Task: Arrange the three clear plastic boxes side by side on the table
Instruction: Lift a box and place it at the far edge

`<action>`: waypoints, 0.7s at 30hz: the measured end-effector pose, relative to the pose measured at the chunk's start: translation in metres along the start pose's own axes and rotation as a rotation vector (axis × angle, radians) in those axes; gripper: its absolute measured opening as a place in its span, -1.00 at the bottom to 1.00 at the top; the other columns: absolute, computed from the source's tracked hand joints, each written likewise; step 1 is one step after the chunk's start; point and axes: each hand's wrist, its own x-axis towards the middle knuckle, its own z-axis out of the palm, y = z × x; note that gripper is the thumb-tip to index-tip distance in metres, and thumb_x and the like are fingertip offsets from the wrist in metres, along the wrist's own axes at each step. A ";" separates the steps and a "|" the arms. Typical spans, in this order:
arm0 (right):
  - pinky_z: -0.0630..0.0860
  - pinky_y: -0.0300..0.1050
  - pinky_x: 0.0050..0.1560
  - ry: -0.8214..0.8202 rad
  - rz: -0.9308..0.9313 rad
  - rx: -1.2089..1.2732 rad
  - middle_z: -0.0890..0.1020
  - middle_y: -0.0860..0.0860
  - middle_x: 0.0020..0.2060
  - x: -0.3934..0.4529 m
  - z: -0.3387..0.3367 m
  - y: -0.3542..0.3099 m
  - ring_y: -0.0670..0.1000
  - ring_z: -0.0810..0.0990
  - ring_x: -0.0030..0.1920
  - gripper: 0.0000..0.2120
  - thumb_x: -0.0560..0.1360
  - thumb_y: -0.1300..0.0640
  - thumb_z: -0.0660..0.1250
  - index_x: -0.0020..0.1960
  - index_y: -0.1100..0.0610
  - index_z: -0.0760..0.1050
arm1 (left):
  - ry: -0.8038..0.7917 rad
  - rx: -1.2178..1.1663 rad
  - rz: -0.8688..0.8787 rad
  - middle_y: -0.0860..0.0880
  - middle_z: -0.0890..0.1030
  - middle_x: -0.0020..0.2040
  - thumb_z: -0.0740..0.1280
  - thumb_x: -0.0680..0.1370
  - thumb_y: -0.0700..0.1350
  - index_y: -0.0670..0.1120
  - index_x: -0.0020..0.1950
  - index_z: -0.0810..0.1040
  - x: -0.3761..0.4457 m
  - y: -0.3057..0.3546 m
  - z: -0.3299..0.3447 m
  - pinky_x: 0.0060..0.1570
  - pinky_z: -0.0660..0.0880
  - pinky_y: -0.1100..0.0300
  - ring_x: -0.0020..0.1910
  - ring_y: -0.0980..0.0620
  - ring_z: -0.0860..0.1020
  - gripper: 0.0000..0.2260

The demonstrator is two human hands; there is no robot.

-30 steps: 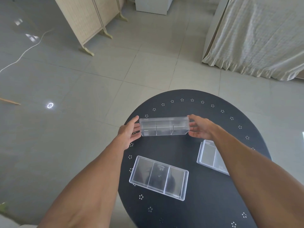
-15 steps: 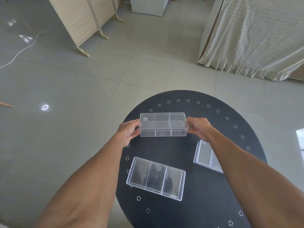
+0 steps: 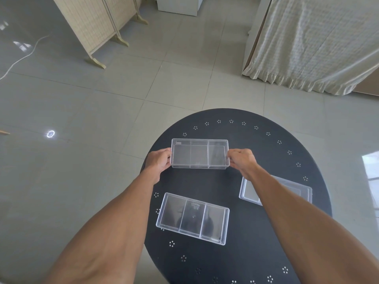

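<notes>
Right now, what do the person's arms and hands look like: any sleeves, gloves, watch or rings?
Both forearms are bare for as far as the picture shows, with no sleeve in view. The left hand and right hand wear no gloves. No watch, bracelet or ring is visible on either.

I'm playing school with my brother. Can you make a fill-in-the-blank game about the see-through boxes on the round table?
1. The number of clear boxes on the black table is ____.
2. The far box is gripped at its two short ends by the left hand and the ____ hand.
3. Inside, the near box is split into ____ compartments.
4. The right forearm partly hides the ____ box.

Missing words: three; right; three; third
</notes>
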 end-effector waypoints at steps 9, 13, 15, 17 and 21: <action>0.64 0.28 0.44 0.039 0.120 0.122 0.69 0.17 0.11 -0.010 0.020 -0.016 0.22 0.71 0.08 -0.49 0.58 -0.09 0.22 0.22 0.32 0.61 | -0.045 0.143 0.009 -0.19 0.73 0.18 0.28 0.52 0.05 -0.12 0.04 0.72 0.008 0.011 0.001 0.19 0.50 -0.02 -0.08 -0.10 0.58 -0.68; 0.59 0.30 0.50 0.039 0.114 0.117 0.68 0.24 0.36 -0.014 0.030 -0.025 0.31 0.70 0.38 -0.33 0.66 -0.27 0.11 0.43 0.26 0.56 | -0.063 0.160 0.014 -0.22 0.71 0.21 0.25 0.48 -0.02 -0.20 0.12 0.70 0.015 0.024 0.004 0.40 0.48 -0.14 0.09 -0.13 0.66 -0.62; 0.58 0.30 0.51 0.035 0.116 0.125 0.68 0.23 0.37 -0.009 0.033 -0.029 0.29 0.69 0.40 -0.28 0.68 -0.30 0.04 0.49 0.24 0.52 | -0.041 0.172 0.013 -0.21 0.71 0.20 0.22 0.45 0.04 -0.20 0.15 0.68 0.017 0.031 0.004 0.41 0.48 -0.19 0.21 -0.22 0.66 -0.55; 0.59 0.18 0.48 0.024 0.116 0.157 0.70 0.19 0.22 -0.003 0.035 -0.032 0.22 0.75 0.23 -0.32 0.71 -0.30 -0.02 0.41 0.21 0.54 | -0.039 0.166 0.016 -0.12 0.70 0.13 0.16 0.41 0.08 -0.11 -0.01 0.65 0.016 0.039 0.005 0.37 0.51 -0.10 0.17 -0.16 0.65 -0.61; 0.49 0.01 0.19 0.023 0.165 0.159 0.47 0.13 -0.21 0.008 0.037 -0.037 0.09 0.38 -0.29 -0.42 0.76 -0.25 -0.09 0.06 0.15 0.52 | -0.038 0.113 0.012 -0.06 0.63 0.11 0.09 0.59 0.06 -0.01 -0.04 0.60 0.025 0.052 0.007 0.07 0.50 0.08 0.12 -0.10 0.65 -0.68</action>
